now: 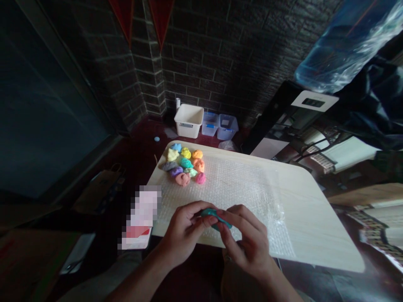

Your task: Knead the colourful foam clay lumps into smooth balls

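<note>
Between both hands is a flattened piece of teal modelling clay (224, 222), held above the near edge of the table. My left hand (185, 226) pinches its left end between thumb and fingers. My right hand (245, 235) grips the right end, thumb below and fingertips on top. Past the hands, at the table's far left, sits a cluster of clay lumps in several colours, among them a pink lump (200, 178), a salmon lump (182, 179), an orange lump (198, 164) and a light blue lump (176, 147).
Bubble wrap (245, 184) covers much of the pale wooden table (315, 209). A white basket (189, 121) and two clear bins (227, 127) stand on the floor by the brick wall. At the right is a water dispenser (315, 100) with a blue bottle (343, 50).
</note>
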Motion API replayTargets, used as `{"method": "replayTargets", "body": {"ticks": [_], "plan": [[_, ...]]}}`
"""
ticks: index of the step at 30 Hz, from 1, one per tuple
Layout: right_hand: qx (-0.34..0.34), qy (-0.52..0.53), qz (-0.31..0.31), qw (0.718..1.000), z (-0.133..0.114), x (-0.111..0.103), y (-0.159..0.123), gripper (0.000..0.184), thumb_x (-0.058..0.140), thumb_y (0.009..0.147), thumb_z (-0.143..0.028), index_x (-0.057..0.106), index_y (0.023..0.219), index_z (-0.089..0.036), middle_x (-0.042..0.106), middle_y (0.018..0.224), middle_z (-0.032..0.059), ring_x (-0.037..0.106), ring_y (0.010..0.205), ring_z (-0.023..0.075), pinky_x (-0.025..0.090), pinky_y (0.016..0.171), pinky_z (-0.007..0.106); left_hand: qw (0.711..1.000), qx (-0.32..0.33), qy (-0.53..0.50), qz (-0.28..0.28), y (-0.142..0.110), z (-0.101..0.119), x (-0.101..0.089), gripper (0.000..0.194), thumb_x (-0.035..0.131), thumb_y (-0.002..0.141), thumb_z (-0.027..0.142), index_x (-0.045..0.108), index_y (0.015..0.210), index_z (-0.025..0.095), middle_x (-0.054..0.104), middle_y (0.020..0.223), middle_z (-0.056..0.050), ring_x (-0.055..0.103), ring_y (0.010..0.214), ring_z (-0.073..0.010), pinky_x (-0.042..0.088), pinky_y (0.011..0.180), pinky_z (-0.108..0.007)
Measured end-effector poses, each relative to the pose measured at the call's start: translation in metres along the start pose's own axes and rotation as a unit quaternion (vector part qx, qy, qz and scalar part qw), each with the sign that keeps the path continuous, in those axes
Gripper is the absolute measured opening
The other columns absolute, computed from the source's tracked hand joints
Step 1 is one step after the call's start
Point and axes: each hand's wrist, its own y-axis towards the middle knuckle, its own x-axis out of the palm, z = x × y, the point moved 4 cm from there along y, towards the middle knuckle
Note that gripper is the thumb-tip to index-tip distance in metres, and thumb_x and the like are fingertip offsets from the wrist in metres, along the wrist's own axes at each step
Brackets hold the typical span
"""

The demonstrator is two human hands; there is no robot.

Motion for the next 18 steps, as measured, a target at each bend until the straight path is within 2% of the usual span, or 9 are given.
{"method": "replayTargets", "body": {"ticks": [5,10,14,18], "plan": [[-0.010,-0.021,-0.013,1.000,-0.0035,0.0008,0.0035,0.041,0.063,0.092,-0.004,0.070,0.126,-0.025,0.070,0.086,0.0057,0.067,0.071,0.0197,0.057,0.057,0.032,1.000,-0.004,0.011,0.002,-0.0038,-0.0019,-0.0008,0.019,0.074,0.095,0.037,0.079,0.094,0.019,0.078,0.090,-0.006,0.072,0.087,-0.0214,0.057,0.077,-0.028],[-0.009,-0.008,-0.021,1.000,-0.0018,0.0019,-0.0001,0.043,0.060,0.092,-0.003,0.068,0.130,-0.022,0.072,0.089,0.0067,0.067,0.072,0.0185,0.056,0.058,0.030,1.000,-0.016,0.007,-0.003,-0.0033,-0.0048,-0.0011,0.021,0.076,0.093,0.039,0.081,0.098,0.019,0.079,0.092,-0.006,0.072,0.087,-0.0204,0.055,0.076,-0.027],[0.022,0.013,-0.023,0.999,0.0013,0.0037,-0.0021,0.039,0.059,0.094,-0.005,0.071,0.126,-0.024,0.069,0.082,0.0038,0.065,0.067,0.0170,0.051,0.055,0.029,1.000,-0.016,0.013,0.000,-0.0016,-0.0056,-0.0005,0.020,0.078,0.091,0.039,0.081,0.094,0.019,0.079,0.089,-0.005,0.071,0.085,-0.0191,0.052,0.074,-0.025],[0.066,0.034,-0.029,0.997,0.0053,0.0070,-0.0040,0.032,0.060,0.096,-0.010,0.071,0.121,-0.025,0.070,0.083,0.0038,0.065,0.069,0.0184,0.051,0.060,0.031,1.000,-0.024,-0.002,-0.009,-0.0013,-0.0067,-0.0008,0.021,0.077,0.092,0.039,0.081,0.096,0.019,0.079,0.090,-0.005,0.070,0.084,-0.0199,0.052,0.074,-0.026]]}}
